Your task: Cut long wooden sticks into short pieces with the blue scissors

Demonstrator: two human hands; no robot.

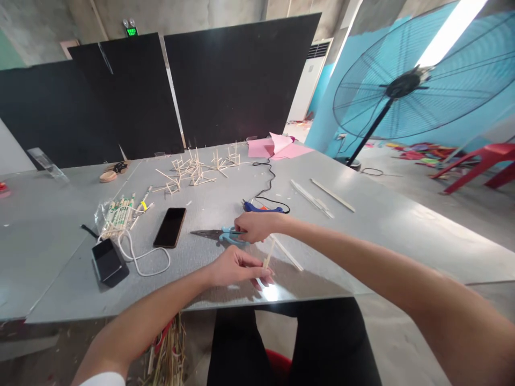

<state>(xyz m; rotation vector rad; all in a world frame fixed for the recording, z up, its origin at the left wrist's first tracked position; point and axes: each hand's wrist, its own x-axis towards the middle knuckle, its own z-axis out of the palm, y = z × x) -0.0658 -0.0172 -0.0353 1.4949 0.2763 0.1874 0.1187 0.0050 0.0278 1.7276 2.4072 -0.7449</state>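
Near the front edge of the table, my left hand (240, 268) pinches a short piece of pale wooden stick (269, 254) between thumb and fingers; it points upward. My right hand (257, 225) is closed around the light-blue handles of a pair of scissors (215, 234). The blades lie low over the tabletop and point left. Just beyond my right hand lies a blue glue gun (261, 207), partly hidden by that hand and wrist. A pale strip (287, 253) lies on the table under my right forearm.
A phone (170, 228), a black power adapter (109, 261) with white cable, and wrapped sticks (120, 214) lie left. Several stick frames (195, 170) stand farther back, near pink paper (277, 147). Loose strips (332, 194) lie right. A large fan (402, 86) stands beyond the table.
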